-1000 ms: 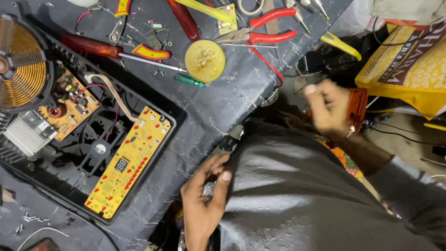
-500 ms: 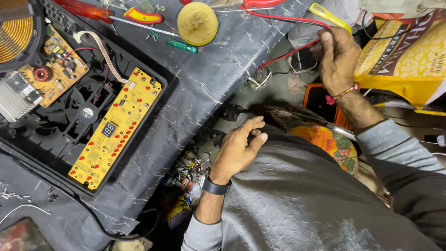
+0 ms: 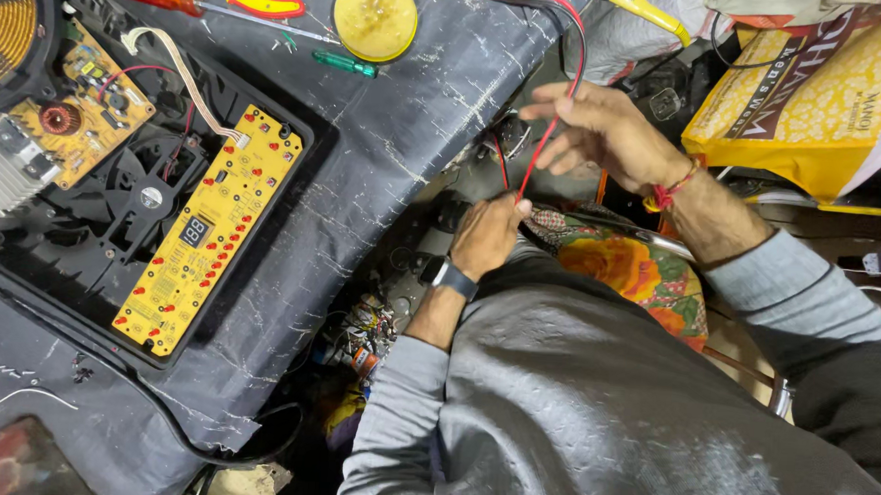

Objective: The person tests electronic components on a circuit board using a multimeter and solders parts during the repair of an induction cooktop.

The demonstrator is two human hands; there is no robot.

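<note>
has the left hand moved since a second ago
Yes. The left hand was low beside the grey cloth's edge; it has come up and away from the yellow control board, to pinch the red wire under the right hand.

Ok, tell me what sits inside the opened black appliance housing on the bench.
Inside the black housing lie a yellow control board, a black fan, an orange circuit board and a finned heat sink. The boards cover whatever lies beneath them.
</note>
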